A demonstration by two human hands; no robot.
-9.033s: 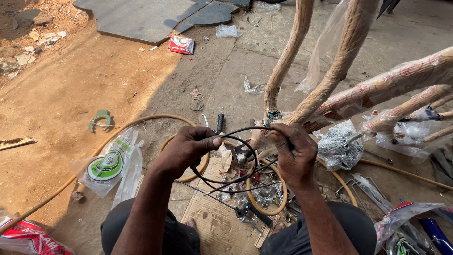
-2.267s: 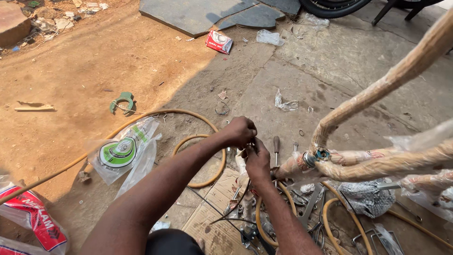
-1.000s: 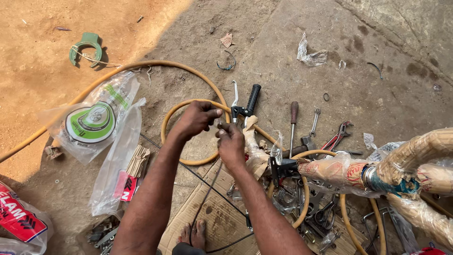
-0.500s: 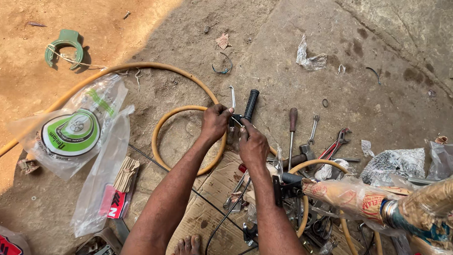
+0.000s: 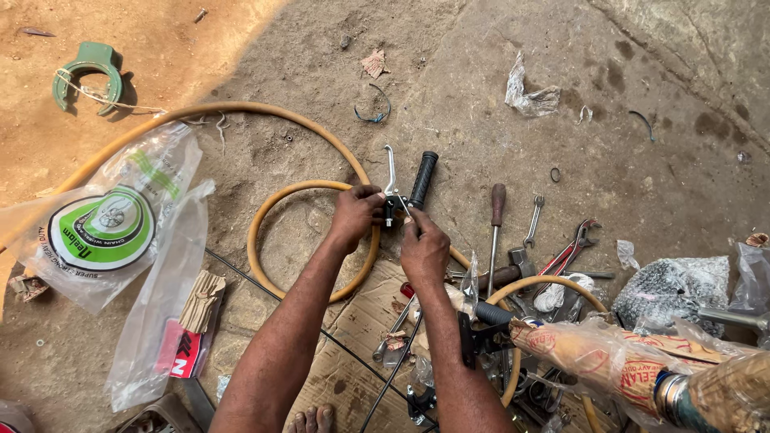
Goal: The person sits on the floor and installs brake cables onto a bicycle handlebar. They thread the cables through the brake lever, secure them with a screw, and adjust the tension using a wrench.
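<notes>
Fingers of both hands pinch the brake lever (image 5: 399, 191) between them, grip pointing away.

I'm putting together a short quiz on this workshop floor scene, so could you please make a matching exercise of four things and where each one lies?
Things:
1. brake lever
2. green lock
3. screwdriver
4. crumpled paper

Places:
A. far left, on the sunlit dirt
B. on the ground right of the black grip
C. between the left hand and right hand
D. top of the picture, on the grey ground

Pairs: 1-C, 2-A, 3-B, 4-D
</notes>
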